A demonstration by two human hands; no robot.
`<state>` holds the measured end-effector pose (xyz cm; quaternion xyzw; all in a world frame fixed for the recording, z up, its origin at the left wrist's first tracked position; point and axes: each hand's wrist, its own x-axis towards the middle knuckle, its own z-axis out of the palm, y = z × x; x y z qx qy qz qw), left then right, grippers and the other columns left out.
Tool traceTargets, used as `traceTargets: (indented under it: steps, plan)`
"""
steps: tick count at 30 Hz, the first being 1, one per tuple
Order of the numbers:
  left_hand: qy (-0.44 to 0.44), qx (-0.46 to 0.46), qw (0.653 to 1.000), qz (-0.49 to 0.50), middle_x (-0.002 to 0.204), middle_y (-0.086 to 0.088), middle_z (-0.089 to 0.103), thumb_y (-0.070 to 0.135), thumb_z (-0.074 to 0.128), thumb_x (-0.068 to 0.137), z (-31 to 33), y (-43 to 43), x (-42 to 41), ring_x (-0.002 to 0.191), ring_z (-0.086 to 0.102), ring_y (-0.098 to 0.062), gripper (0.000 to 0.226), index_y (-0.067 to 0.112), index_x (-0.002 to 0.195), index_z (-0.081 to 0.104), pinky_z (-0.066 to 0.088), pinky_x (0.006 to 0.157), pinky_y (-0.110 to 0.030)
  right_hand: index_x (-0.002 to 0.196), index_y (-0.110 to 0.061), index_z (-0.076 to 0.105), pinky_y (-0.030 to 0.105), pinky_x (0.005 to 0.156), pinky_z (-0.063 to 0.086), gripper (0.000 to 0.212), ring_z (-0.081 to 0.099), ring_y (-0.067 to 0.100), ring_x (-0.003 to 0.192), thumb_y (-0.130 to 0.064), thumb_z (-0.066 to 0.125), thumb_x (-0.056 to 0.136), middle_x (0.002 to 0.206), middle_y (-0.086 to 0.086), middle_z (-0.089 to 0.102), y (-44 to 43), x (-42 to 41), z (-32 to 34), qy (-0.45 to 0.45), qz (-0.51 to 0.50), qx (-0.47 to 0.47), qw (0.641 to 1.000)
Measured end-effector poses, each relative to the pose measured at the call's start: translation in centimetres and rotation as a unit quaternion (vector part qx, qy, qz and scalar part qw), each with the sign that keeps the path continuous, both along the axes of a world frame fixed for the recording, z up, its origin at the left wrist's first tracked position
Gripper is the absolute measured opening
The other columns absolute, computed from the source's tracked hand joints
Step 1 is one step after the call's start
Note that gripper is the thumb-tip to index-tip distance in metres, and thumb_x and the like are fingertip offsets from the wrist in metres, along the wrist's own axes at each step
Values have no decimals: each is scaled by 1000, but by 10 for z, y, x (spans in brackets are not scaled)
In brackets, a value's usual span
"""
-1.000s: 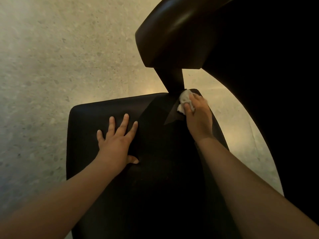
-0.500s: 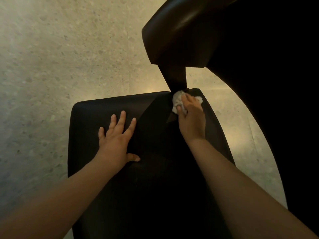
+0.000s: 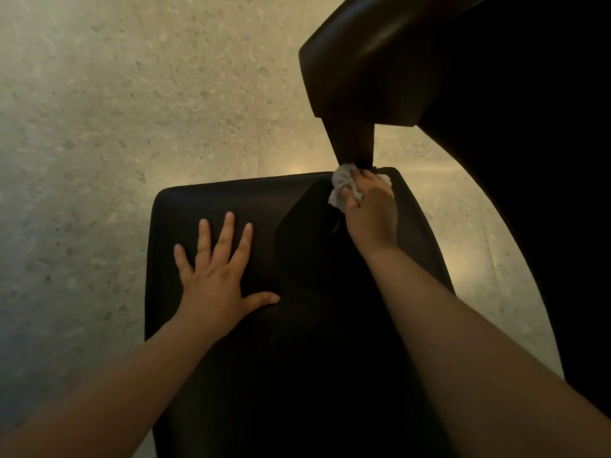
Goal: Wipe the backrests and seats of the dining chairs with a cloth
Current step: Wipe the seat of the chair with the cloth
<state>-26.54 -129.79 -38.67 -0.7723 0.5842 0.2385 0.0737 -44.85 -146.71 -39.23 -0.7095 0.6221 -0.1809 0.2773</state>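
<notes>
A dark dining chair fills the lower middle of the head view; its black seat (image 3: 307, 342) is below me and its curved dark backrest (image 3: 373, 64) rises at the upper right on a narrow post (image 3: 353, 143). My right hand (image 3: 372, 213) is closed around a crumpled white cloth (image 3: 342, 186), pressing it where the post meets the seat's far edge. My left hand (image 3: 218, 272) lies flat on the seat's left half, fingers spread, holding nothing.
A pale speckled stone floor (image 3: 132, 110) lies to the left and beyond the chair. A large dark rounded shape (image 3: 545, 193), maybe a table edge, covers the right side of the view.
My right hand has slid the cloth a little left along the base of the backrest post. My left hand stays flat on the seat.
</notes>
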Motion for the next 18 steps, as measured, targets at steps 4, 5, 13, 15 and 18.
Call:
traceTargets:
  steps: [4,5,13,15,18]
  plan:
    - [8,0,1000,-2,148,7,-45,87,42,65,-5,0,1,136,-42,-28,117,39,139,-35,-14,110,-63,143,-18,45,25,112,29,44,37,17,136,-21,50,100,144,3,47,31,3,-3,3,52,-10,999]
    - [9,1,1000,-2,148,7,-46,87,42,65,-5,0,1,136,-42,-28,117,39,139,-35,-14,110,-63,142,-19,47,22,110,25,43,36,16,136,-22,50,100,144,2,47,36,0,-1,4,73,3,997]
    - [17,9,1000,2,143,7,-51,87,45,66,-6,0,0,134,-45,-28,121,37,137,-40,-17,108,-62,120,-8,66,4,81,38,27,63,19,106,-19,57,97,113,10,68,0,-5,17,-33,38,-33,998]
    - [14,13,1000,0,142,7,-52,87,44,65,-7,-1,1,133,-45,-28,121,37,134,-42,-17,107,-62,124,-9,64,10,88,38,30,58,21,114,-18,56,97,121,12,64,-3,7,12,-25,39,-18,999]
    - [16,18,1000,0,143,7,-52,87,44,65,-7,-2,1,133,-45,-28,121,38,133,-44,-18,106,-62,134,-15,57,16,99,32,36,45,18,124,-20,55,98,134,10,52,12,23,4,-18,6,0,1000]
